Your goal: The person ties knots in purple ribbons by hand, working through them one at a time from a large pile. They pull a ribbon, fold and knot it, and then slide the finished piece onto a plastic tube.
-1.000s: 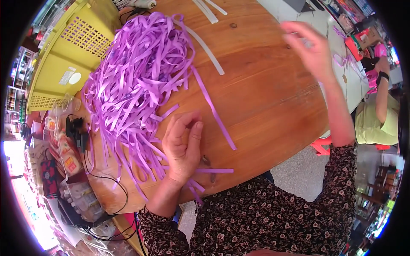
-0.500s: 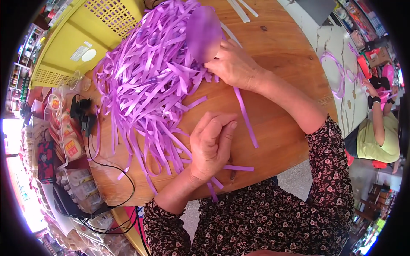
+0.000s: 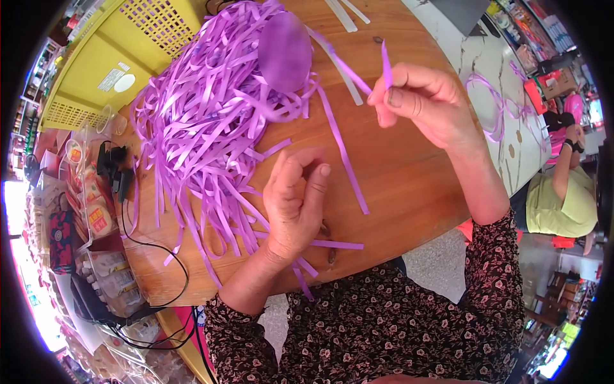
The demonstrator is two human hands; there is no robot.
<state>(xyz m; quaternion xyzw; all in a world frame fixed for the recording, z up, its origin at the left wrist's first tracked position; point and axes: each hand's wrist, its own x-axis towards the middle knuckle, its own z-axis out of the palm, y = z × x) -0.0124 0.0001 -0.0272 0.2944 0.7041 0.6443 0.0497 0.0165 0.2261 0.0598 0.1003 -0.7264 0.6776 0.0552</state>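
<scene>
A big tangled heap of shiny purple ribbons (image 3: 204,109) covers the left half of the wooden table (image 3: 409,185). To the right of the heap, my right hand (image 3: 432,105) is raised and pinches a purple ribbon strip (image 3: 350,70) between thumb and fingers. One short end points up above the fingers, while the rest slants back toward the heap. My left hand (image 3: 294,201) hovers low over the near side of the heap, fingers loosely curled and thumb apart, with nothing visible in it. Loose ribbon ends stick out around it.
A yellow perforated basket (image 3: 137,54) stands behind the heap. Pale strips (image 3: 342,16) lie at the far edge. Black cable (image 3: 157,246) and clear boxes (image 3: 105,217) sit at left. At right, a person in a light green top (image 3: 559,201) is beside a marbled table (image 3: 470,64).
My right hand has moved right, away from the heap, drawing a purple ribbon out. My left thumb and fingers have parted slightly. The view has shifted a little.
</scene>
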